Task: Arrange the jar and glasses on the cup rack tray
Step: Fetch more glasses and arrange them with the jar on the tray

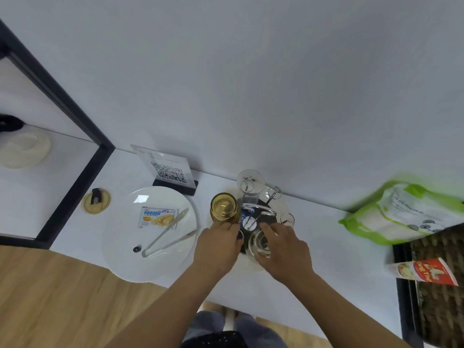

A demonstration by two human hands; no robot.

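Note:
The round cup rack tray (281,204) with metal wire pegs stands on the white counter near the wall. An amber glass jar (224,208) sits upside down at its left side, and my left hand (218,244) grips its lower part. A clear glass (259,243) stands inverted at the front of the tray, held by my right hand (283,244). Another clear glass (250,183) hangs inverted on a peg at the back. Two wire pegs (287,218) on the right are bare.
A white plate (130,237) with a biscuit packet (157,216) and metal tongs (167,233) lies left of the tray. A QR sign stand (170,173) is behind it. A green bag (404,212) and a dark woven basket (437,285) sit to the right.

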